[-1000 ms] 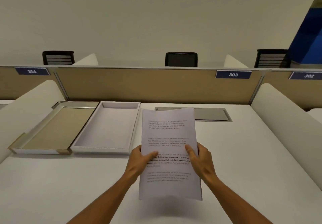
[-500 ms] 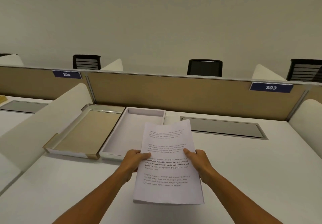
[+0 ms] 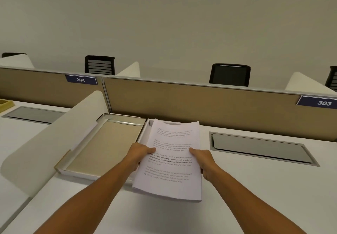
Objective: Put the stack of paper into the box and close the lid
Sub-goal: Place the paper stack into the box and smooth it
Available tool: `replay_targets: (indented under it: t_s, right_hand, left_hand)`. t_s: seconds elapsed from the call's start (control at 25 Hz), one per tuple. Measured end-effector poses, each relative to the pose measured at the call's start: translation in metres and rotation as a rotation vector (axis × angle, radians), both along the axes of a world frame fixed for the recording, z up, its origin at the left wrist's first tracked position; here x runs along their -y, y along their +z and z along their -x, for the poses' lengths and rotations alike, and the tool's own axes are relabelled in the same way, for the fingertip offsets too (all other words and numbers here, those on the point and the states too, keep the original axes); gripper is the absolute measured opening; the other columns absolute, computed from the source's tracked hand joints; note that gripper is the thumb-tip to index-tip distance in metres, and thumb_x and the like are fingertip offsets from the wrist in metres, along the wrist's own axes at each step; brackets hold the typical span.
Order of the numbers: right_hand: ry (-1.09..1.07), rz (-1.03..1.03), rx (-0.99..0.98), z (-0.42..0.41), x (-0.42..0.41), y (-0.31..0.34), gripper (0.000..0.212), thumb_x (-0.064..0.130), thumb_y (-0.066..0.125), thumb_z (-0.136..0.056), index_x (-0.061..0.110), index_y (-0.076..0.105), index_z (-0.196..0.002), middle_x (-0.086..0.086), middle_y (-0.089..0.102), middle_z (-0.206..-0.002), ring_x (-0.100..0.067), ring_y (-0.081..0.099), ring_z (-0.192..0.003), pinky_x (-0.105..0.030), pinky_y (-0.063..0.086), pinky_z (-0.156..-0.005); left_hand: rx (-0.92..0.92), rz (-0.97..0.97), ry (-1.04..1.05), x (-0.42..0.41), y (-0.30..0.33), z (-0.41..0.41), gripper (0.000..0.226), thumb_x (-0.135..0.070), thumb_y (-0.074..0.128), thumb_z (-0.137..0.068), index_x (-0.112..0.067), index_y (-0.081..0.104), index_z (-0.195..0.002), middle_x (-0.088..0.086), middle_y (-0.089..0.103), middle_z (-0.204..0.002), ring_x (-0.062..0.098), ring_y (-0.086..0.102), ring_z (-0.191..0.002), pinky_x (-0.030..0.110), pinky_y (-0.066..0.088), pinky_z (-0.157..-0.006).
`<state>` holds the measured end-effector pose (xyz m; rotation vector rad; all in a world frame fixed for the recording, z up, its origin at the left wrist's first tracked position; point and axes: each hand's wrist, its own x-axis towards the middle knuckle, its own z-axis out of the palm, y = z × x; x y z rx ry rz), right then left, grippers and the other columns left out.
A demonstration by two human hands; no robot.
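Observation:
A stack of white printed paper is held in the air over the desk, its far end above the open white box. My left hand grips the stack's left edge, thumb on top. My right hand grips the right edge the same way. Most of the box's inside is hidden behind the paper. The box's lid lies upturned just left of the box, tan inside with a white rim.
A curved white divider stands left of the lid. A tan partition with signs 304 and 303 runs along the desk's back. A grey cable hatch is set into the white desk at right. Black chairs stand beyond.
Both hands have carried the paper stack forward and to the left, from beside the box to over it. The view has turned left, shifting the box toward the middle.

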<state>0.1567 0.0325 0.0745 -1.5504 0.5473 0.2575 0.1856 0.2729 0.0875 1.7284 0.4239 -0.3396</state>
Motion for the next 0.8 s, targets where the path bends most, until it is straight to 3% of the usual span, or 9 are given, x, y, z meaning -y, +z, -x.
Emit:
replay_targets:
  t_s: [0.24,0.36,0.48,0.64,0.8]
  right_hand:
    - [-0.005,0.037,-0.041,-0.065,-0.022,-0.012,0.023,0.029,0.056,-0.097,0.013,0.061,-0.114,-0.007,0.073,-0.099,-0.026,0.072,-0.085,-0.035,0.059,-0.065]
    - [-0.011,0.047,-0.095,-0.090,-0.028,-0.030,0.024,0.028,0.056,-0.097,0.013,0.060,-0.115,-0.008,0.073,-0.100,-0.027,0.073,-0.088,-0.042,0.061,-0.078]
    - [-0.009,0.065,-0.150,-0.106,-0.034,-0.050,0.020,0.026,0.055,-0.097,0.012,0.059,-0.111,-0.010,0.073,-0.101,-0.028,0.073,-0.091,-0.046,0.060,-0.087]
    - [-0.026,0.030,-0.220,-0.116,-0.042,-0.064,0.020,0.017,0.053,-0.095,0.008,0.059,-0.111,-0.012,0.072,-0.102,-0.030,0.071,-0.096,-0.043,0.060,-0.085]
    - [-0.024,0.045,-0.284,-0.121,-0.048,-0.068,0.021,0.015,0.050,-0.095,0.007,0.058,-0.113,-0.012,0.070,-0.104,-0.031,0.070,-0.098,-0.041,0.059,-0.082]
  left_hand:
    - [-0.026,-0.062,-0.026,-0.014,-0.015,-0.072,0.028,-0.016,0.076,-0.084,-0.005,0.063,-0.106,0.014,0.073,-0.101,0.029,0.073,-0.077,0.039,0.059,-0.058]
    - [-0.055,-0.107,-0.041,-0.020,-0.037,-0.098,0.028,-0.017,0.076,-0.084,-0.005,0.063,-0.105,0.014,0.073,-0.102,0.031,0.074,-0.079,0.044,0.061,-0.067]
    - [-0.092,-0.096,-0.036,-0.024,-0.055,-0.110,0.027,-0.013,0.076,-0.084,-0.002,0.063,-0.105,0.017,0.073,-0.104,0.031,0.074,-0.076,0.040,0.060,-0.060]
    - [-0.131,-0.080,-0.015,-0.029,-0.077,-0.119,0.026,-0.010,0.075,-0.084,0.001,0.064,-0.105,0.019,0.074,-0.100,0.034,0.074,-0.081,0.052,0.061,-0.078]
    - [-0.132,-0.116,-0.010,-0.028,-0.095,-0.123,0.029,-0.012,0.075,-0.084,0.003,0.064,-0.107,0.018,0.074,-0.098,0.035,0.074,-0.082,0.052,0.060,-0.081]
